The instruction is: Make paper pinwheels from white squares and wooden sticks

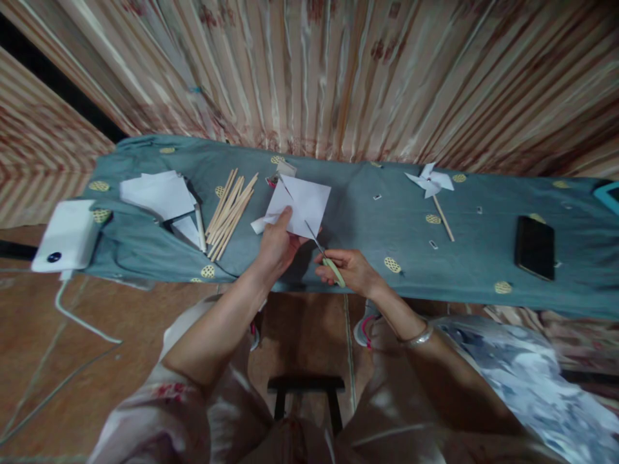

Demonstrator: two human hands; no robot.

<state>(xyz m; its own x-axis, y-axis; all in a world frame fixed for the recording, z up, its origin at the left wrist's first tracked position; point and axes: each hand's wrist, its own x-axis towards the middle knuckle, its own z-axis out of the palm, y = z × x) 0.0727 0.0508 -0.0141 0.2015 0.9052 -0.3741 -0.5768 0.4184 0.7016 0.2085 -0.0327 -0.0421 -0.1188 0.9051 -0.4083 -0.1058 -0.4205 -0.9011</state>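
A square sheet of white paper is pinched at its near left side by my left hand, thumb on top and fingers underneath. A dark slit runs in from its upper left corner. My right hand grips scissors with light green handles. Their blades lie at the paper's lower right corner, pointing toward its middle. Just left of the paper is a bundle of wooden sticks. A white paper pinwheel on a wooden stick lies to the right.
A stack of white paper lies on the left beside a white pen-like stick. A white power bank with a cable sits at the left edge. A black phone rests on the right of the cloth-covered table. A pleated curtain hangs behind.
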